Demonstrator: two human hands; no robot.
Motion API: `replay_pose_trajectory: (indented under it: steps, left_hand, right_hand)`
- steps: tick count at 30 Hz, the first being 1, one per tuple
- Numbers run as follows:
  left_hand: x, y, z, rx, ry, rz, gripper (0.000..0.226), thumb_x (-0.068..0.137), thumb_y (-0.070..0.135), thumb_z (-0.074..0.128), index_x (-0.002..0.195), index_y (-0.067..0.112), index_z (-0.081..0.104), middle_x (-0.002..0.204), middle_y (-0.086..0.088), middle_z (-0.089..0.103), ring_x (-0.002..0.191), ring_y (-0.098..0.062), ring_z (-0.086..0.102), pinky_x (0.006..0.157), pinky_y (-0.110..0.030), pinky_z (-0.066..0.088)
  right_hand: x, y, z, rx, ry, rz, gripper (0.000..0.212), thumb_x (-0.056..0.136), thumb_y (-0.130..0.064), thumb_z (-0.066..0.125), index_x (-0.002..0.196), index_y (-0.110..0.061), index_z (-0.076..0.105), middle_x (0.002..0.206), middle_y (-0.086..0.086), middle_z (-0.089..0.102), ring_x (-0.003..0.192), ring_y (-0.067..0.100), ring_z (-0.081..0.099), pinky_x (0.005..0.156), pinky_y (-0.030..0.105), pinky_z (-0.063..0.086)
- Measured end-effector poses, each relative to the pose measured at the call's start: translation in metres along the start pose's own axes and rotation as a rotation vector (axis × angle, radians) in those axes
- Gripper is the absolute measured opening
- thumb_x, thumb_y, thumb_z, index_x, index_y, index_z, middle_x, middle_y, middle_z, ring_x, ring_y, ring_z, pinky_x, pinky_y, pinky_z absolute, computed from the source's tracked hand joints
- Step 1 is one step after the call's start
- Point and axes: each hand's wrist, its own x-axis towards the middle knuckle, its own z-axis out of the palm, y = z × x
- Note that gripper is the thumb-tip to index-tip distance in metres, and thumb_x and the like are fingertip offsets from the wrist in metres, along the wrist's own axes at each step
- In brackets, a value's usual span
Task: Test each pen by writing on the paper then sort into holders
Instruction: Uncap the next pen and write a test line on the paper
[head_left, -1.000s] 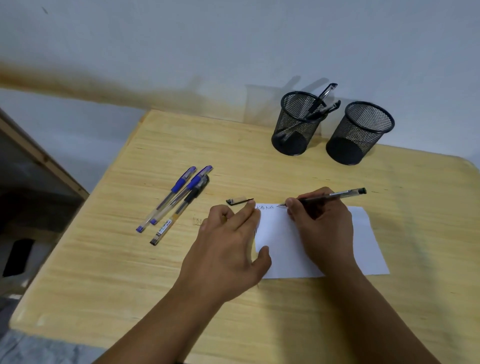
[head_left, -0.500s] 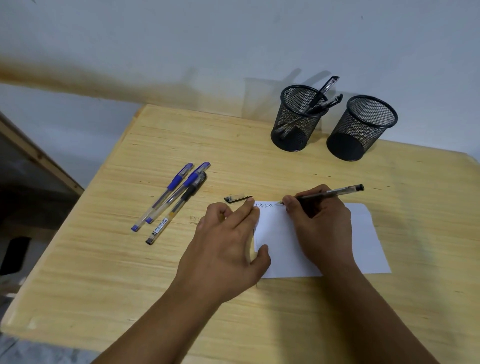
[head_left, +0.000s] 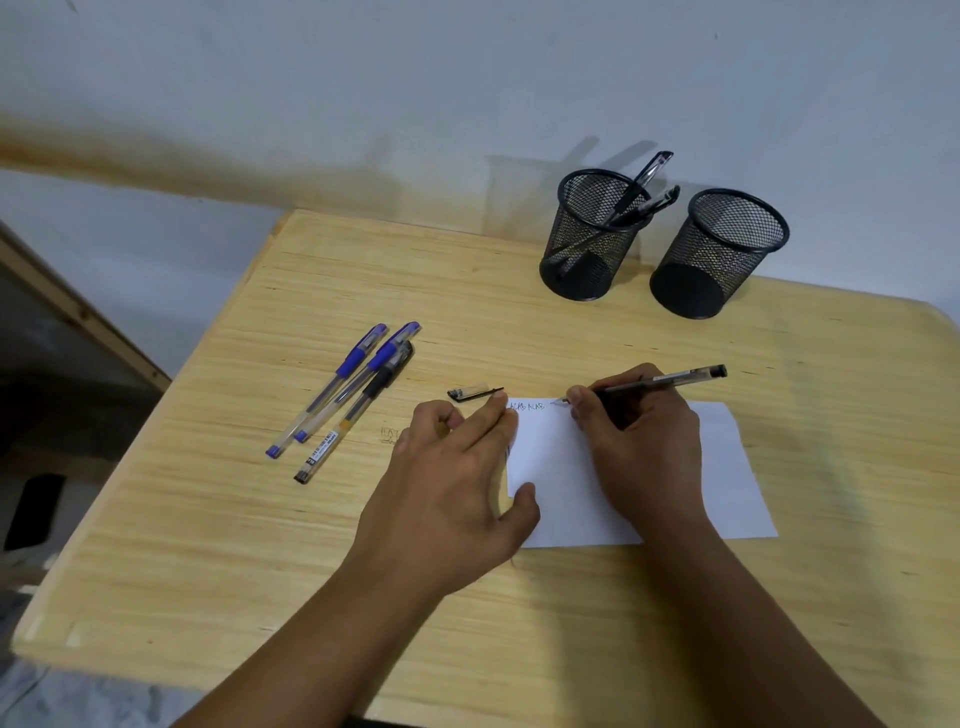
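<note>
- Since a second ago: pen (head_left: 660, 385) tip slightly further right along the scribbles, apparently touching paper (head_left: 550, 467).
- Right hand (head_left: 641, 441): pinching pen.
- Left hand (head_left: 457, 483): flat, pressing paper's left edge.
- Cap (head_left: 474, 392): on desk (head_left: 519, 322).
- Three pens (head_left: 345, 397): left.
- Left holder (head_left: 592, 239): two pens; right holder (head_left: 719, 254) beside it.

Your way from the paper (head_left: 561, 467) to the holders (head_left: 592, 234) lies over bare table (head_left: 519, 322); only the cap (head_left: 470, 392) lies near it, just beyond your left hand (head_left: 457, 483). Two pens (head_left: 647, 189) lean out of the left holder toward the right one (head_left: 719, 254). Three pens (head_left: 348, 395) block the left side.
</note>
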Motion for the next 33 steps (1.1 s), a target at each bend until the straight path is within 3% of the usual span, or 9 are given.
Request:
replay_pose_trajectory:
  steps: [4, 20, 26, 33]
  left_hand:
    - [-0.0001, 0.0006, -0.001, 0.009, -0.003, -0.002, 0.067, 0.081, 0.057, 0.046, 0.14, 0.026, 0.05, 0.15, 0.016, 0.044, 0.114, -0.018, 0.037, 0.086, -0.036, 0.043]
    - [-0.0007, 0.0044, -0.0016, 0.007, -0.004, -0.01, 0.064, 0.084, 0.058, 0.046, 0.142, 0.029, 0.046, 0.153, 0.019, 0.038, 0.113, -0.014, 0.029, 0.093, -0.037, 0.045]
    - [-0.0019, 0.0042, -0.0034, 0.001, 0.0, -0.01, 0.064, 0.085, 0.056, 0.046, 0.143, 0.029, 0.045, 0.154, 0.019, 0.037, 0.114, -0.015, 0.029, 0.093, -0.036, 0.044]
    - [-0.0016, 0.0034, -0.0018, 0.004, 0.0, -0.006, 0.066, 0.085, 0.056, 0.045, 0.144, 0.027, 0.045, 0.153, 0.017, 0.038, 0.114, -0.015, 0.029, 0.094, -0.038, 0.044]
  right_hand:
    - [-0.0004, 0.0004, 0.0002, 0.001, -0.004, -0.012, 0.013, 0.087, -0.03, 0.072, 0.088, -0.022, 0.062, 0.076, -0.018, 0.066, 0.071, -0.009, 0.062, 0.062, 0.006, 0.04]
    - [0.0012, 0.0047, 0.0009, 0.055, 0.022, -0.071, 0.015, 0.087, -0.023, 0.072, 0.083, -0.016, 0.059, 0.072, -0.008, 0.072, 0.07, 0.002, 0.07, 0.071, 0.024, 0.055]
    - [0.0007, 0.0063, 0.0021, 0.052, 0.062, -0.119, 0.015, 0.088, -0.022, 0.072, 0.087, -0.013, 0.06, 0.069, -0.015, 0.068, 0.068, -0.001, 0.069, 0.068, 0.013, 0.051]
    - [0.002, 0.0087, 0.0022, 0.107, 0.051, -0.107, 0.015, 0.088, -0.021, 0.072, 0.086, -0.012, 0.06, 0.069, -0.013, 0.069, 0.068, 0.0, 0.07, 0.072, 0.025, 0.058]
